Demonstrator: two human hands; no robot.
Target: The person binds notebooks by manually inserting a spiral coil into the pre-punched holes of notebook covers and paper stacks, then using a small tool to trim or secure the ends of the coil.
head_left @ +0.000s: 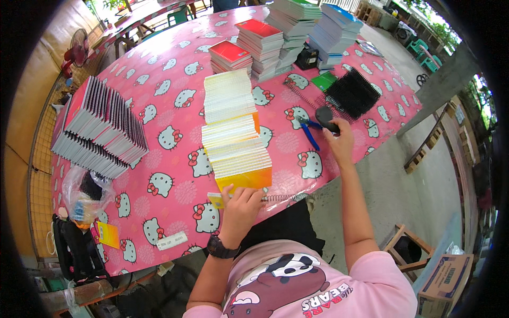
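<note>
My left hand, with a dark watch at the wrist, presses its fingers on a small yellow notebook at the near table edge. From beside those fingers a thin wire coil sticks out to the right, past the edge. My right hand is closed around one end of a black, rounded object whose kind I cannot make out. Just left of it lie blue-handled pliers. Beyond my left hand runs a long row of leaning notebooks with yellow and orange covers.
Spiral-bound notebooks are stacked at the left. Tall piles of red, green and blue books stand at the back. A bundle of black coils lies right. A plastic bag sits near left, and a wooden stool below right.
</note>
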